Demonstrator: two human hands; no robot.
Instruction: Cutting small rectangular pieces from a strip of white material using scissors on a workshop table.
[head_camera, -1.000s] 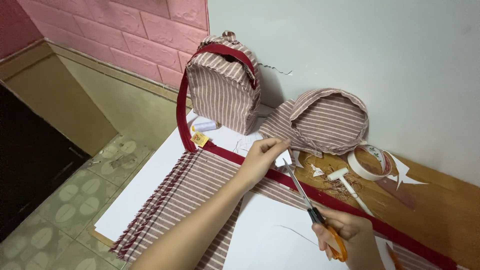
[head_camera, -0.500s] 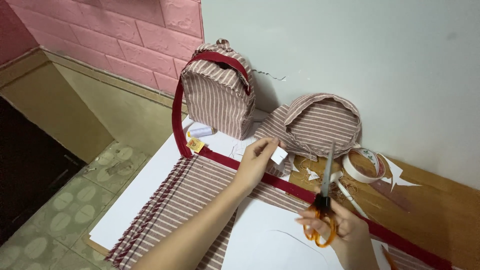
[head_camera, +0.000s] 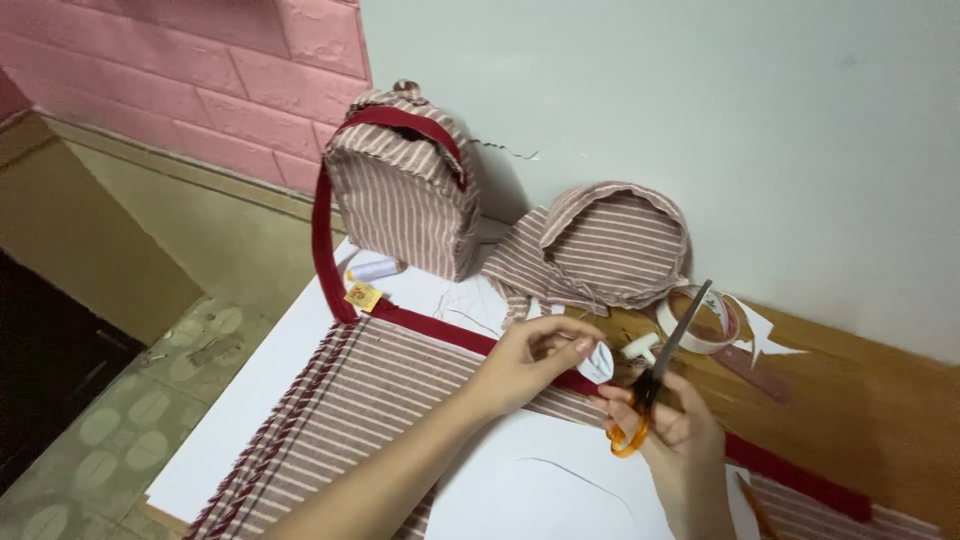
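My left hand (head_camera: 530, 360) pinches a small white paper piece (head_camera: 598, 362) above the dark red strap (head_camera: 430, 325) that crosses the striped fabric (head_camera: 360, 400). My right hand (head_camera: 675, 430) grips orange-handled scissors (head_camera: 655, 370), blades raised and pointing up toward the tape roll (head_camera: 705, 320). A striped pink-and-white small backpack (head_camera: 400, 195) stands against the wall, with the red strap looping up over it. A rounded striped fabric piece (head_camera: 605, 245) lies beside it.
White paper sheets (head_camera: 260, 390) cover the wooden table (head_camera: 860, 400). A white thread spool (head_camera: 372, 268) and a yellow tag (head_camera: 362, 296) lie near the backpack. Paper scraps (head_camera: 765, 335) sit by the tape. Pink brick wall (head_camera: 200, 70) and tiled floor (head_camera: 110, 420) are on the left.
The scissors swung from lying low along the strap to pointing upward, and my right hand rose. My left hand lifted slightly, pinching the paper piece.
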